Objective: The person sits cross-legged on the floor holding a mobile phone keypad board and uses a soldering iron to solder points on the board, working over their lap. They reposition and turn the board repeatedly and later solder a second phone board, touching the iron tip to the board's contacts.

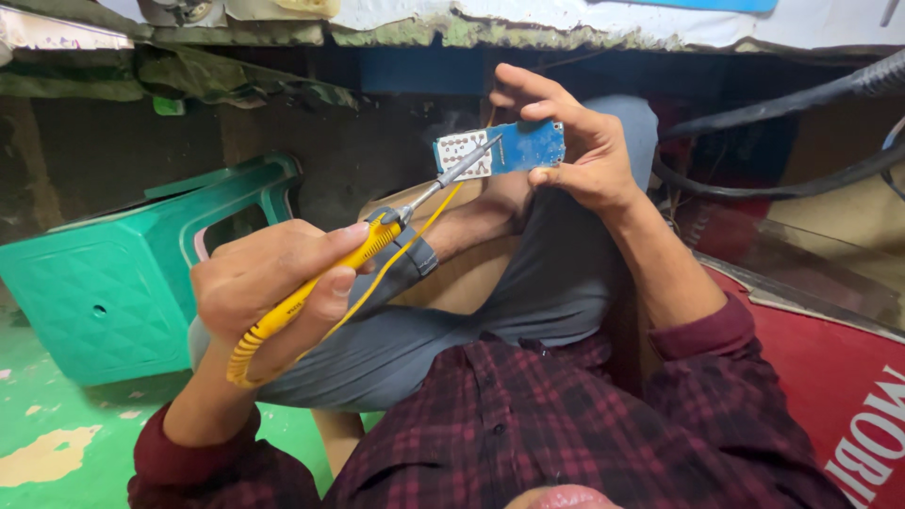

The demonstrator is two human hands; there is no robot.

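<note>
Head view, seated person, legs crossed, work held over the lap.

Left hand (273, 283) — fingers wrapped tight around the yellow handle of a soldering iron (363, 250), thumb lying along the grip. The metal shaft angles up and to the right; its tip rests on or just at the near face of a small blue circuit board (504, 148), close to the board's pale left portion. I cannot tell whether the tip is in true contact. A yellow cord runs back from the handle beneath the hand.

Right hand (575, 141) — clamped on the board's right end, thumb below and fingers above, holding it up in the air above the knee, face tilted toward the camera.

Judgement: the step in hand is working a joint on the board with the iron. The next move calls for a steady tip on one pad only, with the board kept still in the pinch — there is no support under it, so any wobble of either wrist shifts the tip onto neighbouring pads.

Surroundings: green plastic stool (123, 283) at the left on a green floor (57, 424); black hoses (801, 104) at the upper right; a red panel (830, 377) at the lower right. Grey trousers, dark red plaid shirt.
</note>
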